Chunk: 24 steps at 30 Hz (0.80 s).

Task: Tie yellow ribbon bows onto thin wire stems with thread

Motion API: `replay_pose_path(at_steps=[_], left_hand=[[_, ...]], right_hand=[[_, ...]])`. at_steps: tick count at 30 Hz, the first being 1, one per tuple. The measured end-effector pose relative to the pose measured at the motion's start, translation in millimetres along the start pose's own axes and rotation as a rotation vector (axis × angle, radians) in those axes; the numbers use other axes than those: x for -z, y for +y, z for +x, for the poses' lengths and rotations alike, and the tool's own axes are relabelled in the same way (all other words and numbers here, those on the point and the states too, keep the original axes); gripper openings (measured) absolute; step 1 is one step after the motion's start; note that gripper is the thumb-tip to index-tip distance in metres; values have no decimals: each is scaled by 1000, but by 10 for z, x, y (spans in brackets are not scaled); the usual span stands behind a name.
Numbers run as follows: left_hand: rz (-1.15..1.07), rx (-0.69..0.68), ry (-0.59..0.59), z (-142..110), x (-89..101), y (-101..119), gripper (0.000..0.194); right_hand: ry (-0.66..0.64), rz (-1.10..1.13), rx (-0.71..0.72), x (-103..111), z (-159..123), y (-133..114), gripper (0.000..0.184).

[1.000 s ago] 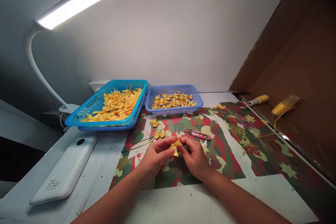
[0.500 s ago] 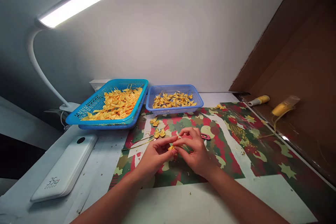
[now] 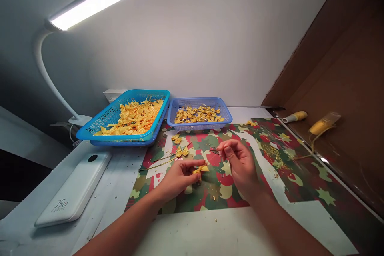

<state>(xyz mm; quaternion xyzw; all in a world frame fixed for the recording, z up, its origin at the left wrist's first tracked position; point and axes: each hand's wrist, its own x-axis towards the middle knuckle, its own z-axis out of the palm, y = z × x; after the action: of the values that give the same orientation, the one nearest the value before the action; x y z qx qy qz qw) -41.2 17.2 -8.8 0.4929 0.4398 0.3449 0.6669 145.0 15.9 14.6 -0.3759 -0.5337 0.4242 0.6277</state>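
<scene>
One white table [image 3: 105, 184] stretches along a wall, with a brown box [image 3: 336, 72] at its right and a lit lamp [image 3: 117, 0] above its left. Patterned paper [image 3: 207, 196] covers the middle. Both forearms slant inward from the bottom edge. Behind them a blue basket [image 3: 115, 140] and a smaller lilac basket [image 3: 199, 126] hold heaps of yellow bows [image 3: 135, 118]; a power bank [image 3: 72, 192] lies at left.

The left hand [image 3: 181, 176] is low over the paper, its index finger nearly straight, thumb beneath, both clamped on a bow [image 3: 203, 169] just above the paper. The right hand [image 3: 240, 164] is well apart from that bow and higher, wrist bent up, thumb side showing, fingers curled leftward. Its fingertips are close together at the snips [image 3: 213, 150], whose dark tips poke out; I cannot tell whether they grip it. Smallest are two loose bows [image 3: 181, 151] beyond the left hand.
</scene>
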Motion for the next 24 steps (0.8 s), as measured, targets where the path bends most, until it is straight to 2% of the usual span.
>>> replay_pose_path(at_steps=[6, 8, 10, 12, 14, 16, 17, 20, 24], left_hand=[[136, -30, -37, 15, -2, -50, 50], [287, -144, -22, -10, -15, -47, 47], [553, -334, 33, -48, 6, -6, 43], [834, -520, 125, -81, 91, 76, 42], [1024, -599, 263, -98, 241, 183, 38], [1178, -542, 417, -99, 412, 285, 26], [1264, -466, 435, -95, 487, 325, 22], [1388, -305, 369, -82, 600, 371, 19], [1396, -285, 294, -66, 549, 321, 21]], right_hand=[[-22, 150, -120, -15, 2, -15, 22], [-45, 148, -149, -38, -15, 21, 22], [-74, 147, -167, -63, -41, 74, 21], [-99, 152, -193, -90, -73, 136, 19], [-115, 151, -223, -118, -103, 194, 19], [-121, 132, -261, -141, -122, 241, 22], [-121, 119, -283, -149, -125, 259, 24], [-98, 100, -324, -155, -113, 301, 28], [-45, 133, -304, -140, -78, 325, 30]])
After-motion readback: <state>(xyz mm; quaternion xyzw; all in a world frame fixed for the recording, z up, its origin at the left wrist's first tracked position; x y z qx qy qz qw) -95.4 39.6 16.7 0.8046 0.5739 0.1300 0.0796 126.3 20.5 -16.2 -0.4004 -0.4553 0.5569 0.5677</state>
